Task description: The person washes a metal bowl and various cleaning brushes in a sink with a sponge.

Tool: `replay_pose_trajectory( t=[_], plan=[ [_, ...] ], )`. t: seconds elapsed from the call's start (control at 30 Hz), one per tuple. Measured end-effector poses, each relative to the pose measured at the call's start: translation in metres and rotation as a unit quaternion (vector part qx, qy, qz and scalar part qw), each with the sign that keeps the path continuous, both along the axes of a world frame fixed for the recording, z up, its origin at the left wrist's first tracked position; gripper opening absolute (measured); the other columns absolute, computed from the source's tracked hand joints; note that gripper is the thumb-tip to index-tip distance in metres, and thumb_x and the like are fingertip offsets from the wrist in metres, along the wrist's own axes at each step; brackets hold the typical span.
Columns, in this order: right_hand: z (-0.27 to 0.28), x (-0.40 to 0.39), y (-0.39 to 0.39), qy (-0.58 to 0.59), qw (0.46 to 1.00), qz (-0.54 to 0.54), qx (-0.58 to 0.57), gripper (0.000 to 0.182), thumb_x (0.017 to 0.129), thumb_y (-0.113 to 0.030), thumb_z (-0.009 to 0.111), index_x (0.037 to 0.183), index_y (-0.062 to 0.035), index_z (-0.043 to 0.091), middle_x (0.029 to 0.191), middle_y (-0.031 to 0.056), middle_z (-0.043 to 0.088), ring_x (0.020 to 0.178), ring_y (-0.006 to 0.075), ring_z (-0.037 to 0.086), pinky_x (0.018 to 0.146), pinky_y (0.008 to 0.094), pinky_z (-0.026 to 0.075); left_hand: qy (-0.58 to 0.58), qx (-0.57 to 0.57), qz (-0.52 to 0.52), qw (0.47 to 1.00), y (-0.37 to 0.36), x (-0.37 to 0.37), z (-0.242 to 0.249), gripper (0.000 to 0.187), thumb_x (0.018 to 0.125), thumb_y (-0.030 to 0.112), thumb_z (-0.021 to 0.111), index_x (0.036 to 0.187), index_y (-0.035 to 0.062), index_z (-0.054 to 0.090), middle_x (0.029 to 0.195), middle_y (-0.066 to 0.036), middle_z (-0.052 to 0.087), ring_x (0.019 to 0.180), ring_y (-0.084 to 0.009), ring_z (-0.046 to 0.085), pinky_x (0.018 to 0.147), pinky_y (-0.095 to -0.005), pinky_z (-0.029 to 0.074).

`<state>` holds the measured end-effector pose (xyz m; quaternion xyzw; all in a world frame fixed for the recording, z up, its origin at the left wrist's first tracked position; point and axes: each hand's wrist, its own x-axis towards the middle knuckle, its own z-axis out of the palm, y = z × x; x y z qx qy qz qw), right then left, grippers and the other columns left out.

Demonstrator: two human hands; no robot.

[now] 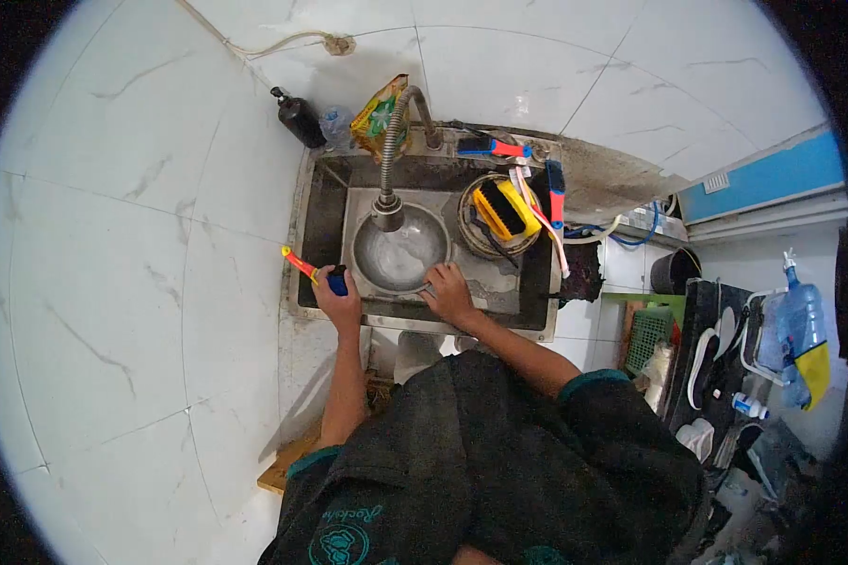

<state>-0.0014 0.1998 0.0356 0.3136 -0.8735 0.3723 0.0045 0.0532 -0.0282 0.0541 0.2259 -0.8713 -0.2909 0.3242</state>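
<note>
My left hand [339,299] is closed on a brush [300,264] with a red and yellow handle and a dark blue head, near the left rim of the sink. My right hand [448,294] pinches the near right rim of a round metal bowl [400,256] in the metal sink [523,299]. The flexible faucet [388,169] hangs over the bowl, its head above the bowl's far part. Right of the bowl, a round container [474,235] holds a yellow brush [505,209] with black bristles.
Two red and blue brushes lie at the sink's back right, one [495,148] behind the other [556,193]. A dark pump bottle [298,118] and a yellow-green packet [379,118] stand behind the sink. A green basket [648,339] and slippers are at the right.
</note>
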Motion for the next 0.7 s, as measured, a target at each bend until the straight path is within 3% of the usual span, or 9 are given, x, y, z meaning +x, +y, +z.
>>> replay_pose_trajectory(
  t=[0.1,0.7],
  plan=[
    [-0.003,0.003,0.000,0.012,1.000,0.001,-0.002,0.037,0.066,-0.019,0.078,0.093,-0.0049,0.056,0.092,0.0130,0.053,0.089,0.0319,0.051,0.078,0.0410,0.043,0.009,-0.031,-0.005,0.999,0.001,-0.002,0.000,0.030,0.082,0.015,0.069,0.105,0.0019,0.056,0.096,-0.016,0.056,0.089,-0.0344,0.054,0.081,-0.0405,0.043],
    [-0.011,0.004,0.004,0.019,0.999,-0.011,-0.026,0.042,0.068,-0.021,0.077,0.099,-0.0037,0.055,0.094,0.0139,0.053,0.092,0.0329,0.050,0.080,0.0425,0.044,-0.010,-0.058,-0.006,0.998,0.005,-0.002,-0.001,0.030,0.083,0.016,0.068,0.106,0.0022,0.056,0.097,-0.017,0.056,0.089,-0.0358,0.055,0.079,-0.0423,0.044]
  ],
)
